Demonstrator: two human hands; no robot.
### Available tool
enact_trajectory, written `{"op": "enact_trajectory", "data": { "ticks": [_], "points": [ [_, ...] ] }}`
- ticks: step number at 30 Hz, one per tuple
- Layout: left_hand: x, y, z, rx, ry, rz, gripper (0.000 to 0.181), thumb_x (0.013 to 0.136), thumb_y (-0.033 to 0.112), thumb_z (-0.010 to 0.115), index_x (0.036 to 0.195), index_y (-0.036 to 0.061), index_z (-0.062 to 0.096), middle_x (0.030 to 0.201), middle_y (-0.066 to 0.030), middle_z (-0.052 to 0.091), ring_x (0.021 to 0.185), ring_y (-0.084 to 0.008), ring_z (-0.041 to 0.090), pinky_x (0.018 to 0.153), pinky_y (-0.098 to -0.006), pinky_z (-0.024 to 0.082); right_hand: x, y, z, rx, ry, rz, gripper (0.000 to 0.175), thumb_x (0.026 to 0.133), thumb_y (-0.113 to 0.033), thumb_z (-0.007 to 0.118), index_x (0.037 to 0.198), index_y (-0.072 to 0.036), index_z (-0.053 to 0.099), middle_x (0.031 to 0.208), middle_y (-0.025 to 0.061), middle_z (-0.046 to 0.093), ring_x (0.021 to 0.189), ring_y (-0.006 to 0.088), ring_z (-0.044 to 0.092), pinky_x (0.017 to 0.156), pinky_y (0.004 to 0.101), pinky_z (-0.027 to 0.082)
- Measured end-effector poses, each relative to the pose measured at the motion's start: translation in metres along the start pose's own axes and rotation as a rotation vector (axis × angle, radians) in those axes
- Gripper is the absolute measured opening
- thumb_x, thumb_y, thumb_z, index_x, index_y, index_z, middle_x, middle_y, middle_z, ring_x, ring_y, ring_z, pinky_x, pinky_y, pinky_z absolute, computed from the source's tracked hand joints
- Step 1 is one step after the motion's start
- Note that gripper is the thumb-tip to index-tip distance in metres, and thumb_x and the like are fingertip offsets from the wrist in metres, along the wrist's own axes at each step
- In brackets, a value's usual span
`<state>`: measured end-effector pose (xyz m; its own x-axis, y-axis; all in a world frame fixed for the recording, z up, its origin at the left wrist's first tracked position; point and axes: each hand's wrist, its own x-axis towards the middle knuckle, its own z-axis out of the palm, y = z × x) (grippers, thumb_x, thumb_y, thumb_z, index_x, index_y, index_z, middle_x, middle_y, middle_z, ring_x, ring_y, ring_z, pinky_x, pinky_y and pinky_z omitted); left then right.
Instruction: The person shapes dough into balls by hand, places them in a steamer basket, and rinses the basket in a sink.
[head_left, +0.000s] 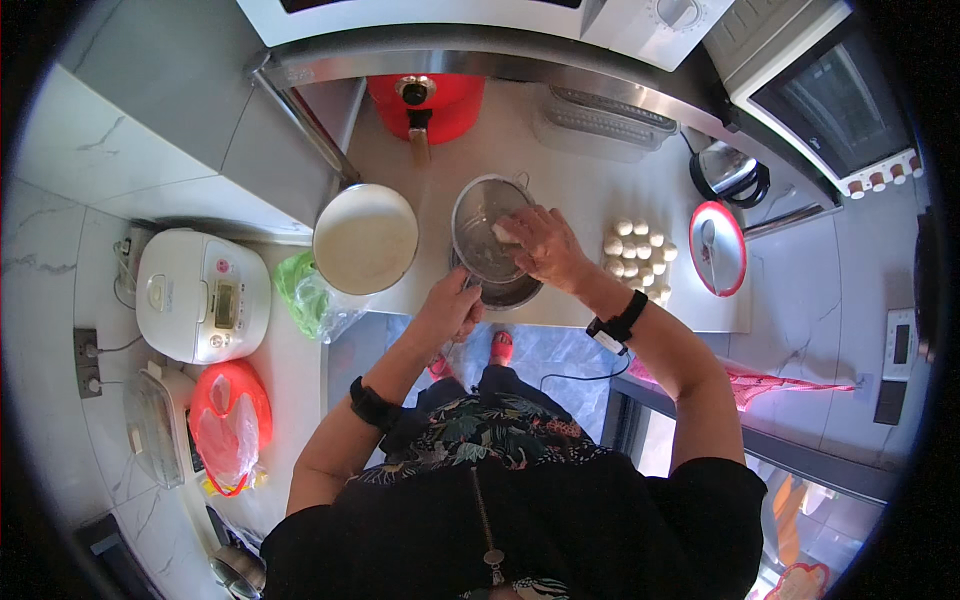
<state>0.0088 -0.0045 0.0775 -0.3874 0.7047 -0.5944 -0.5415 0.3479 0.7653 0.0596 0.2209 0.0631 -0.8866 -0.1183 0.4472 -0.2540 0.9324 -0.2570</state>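
Observation:
My left hand (452, 306) is closed on the handle of a round fine-mesh strainer (480, 232), which is held over a metal bowl (510, 294) at the counter's front edge. In the fingers of my right hand (547, 251) is a small white lump (507, 231), held over the strainer's mesh; its kind cannot be told. To the right of that hand, several white dough balls (629, 250) sit in rows on the counter. A round white basin (365, 240) with pale contents, perhaps powder, stands left of the strainer.
A red pot (427, 105) and a clear plastic container (611, 120) stand at the back. At right are a red-rimmed plate (703, 262) with a spoon and an electric kettle (724, 171). A green plastic bag (298, 289), a rice cooker (202, 296) and a red bag (259, 390) are at left.

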Motion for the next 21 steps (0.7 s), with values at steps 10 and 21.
{"op": "enact_trajectory", "data": {
  "ticks": [10, 21],
  "points": [
    [0.002, 0.005, 0.004, 0.023, -0.031, -0.049, 0.035, 0.094, 0.016, 0.042, 0.129, 0.0158, 0.037, 0.067, -0.005, 0.048, 0.041, -0.0086, 0.035, 0.035, -0.0234, 0.025, 0.037, 0.036, 0.002, -0.131, -0.055, -0.213, 0.036, 0.073, -0.019, 0.065, 0.107, -0.011, 0.06, 0.102, 0.004, 0.057, 0.097, 0.0227, 0.054, 0.078, 0.0379, 0.043],
    [0.011, 0.006, -0.004, 0.07, 0.123, 0.037, 0.019, 0.09, 0.013, 0.045, 0.108, 0.0058, 0.047, 0.059, -0.0081, 0.053, 0.039, -0.013, 0.044, 0.033, -0.0284, 0.031, -0.013, 0.019, 0.026, 0.055, -0.031, 0.085, 0.031, 0.073, -0.015, 0.065, 0.104, -0.012, 0.062, 0.103, 0.0066, 0.058, 0.093, 0.0233, 0.057, 0.075, 0.038, 0.044]
  ]
}}
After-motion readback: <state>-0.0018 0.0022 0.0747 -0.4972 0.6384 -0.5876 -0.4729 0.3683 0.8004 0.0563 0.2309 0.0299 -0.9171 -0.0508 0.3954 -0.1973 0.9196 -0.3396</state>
